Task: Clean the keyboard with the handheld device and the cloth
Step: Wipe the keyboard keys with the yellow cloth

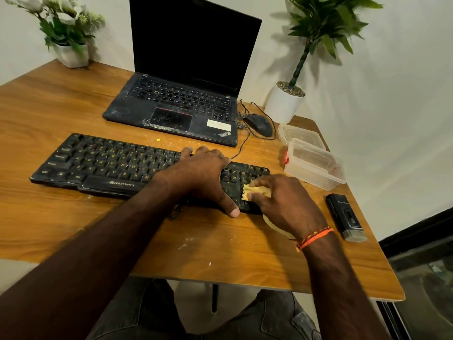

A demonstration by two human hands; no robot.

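Black Zebronics keyboard (103, 165) lies centre-left on the wooden bench (61, 224); left hand (203, 175) spread flat, palm down, over its right-middle keys, holding nothing. Right hand (282, 202) pinches a bunched yellow cloth (250, 191) against the keypad at the keyboard's right end, just beside the left thumb. Black handheld device (344, 217) lies loose lower right near the bench edge, clear plastic container (315, 164) above it; bare bench lower left.

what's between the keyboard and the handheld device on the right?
Head view: the right hand with the yellow cloth, then bare table, between keyboard and handheld device.
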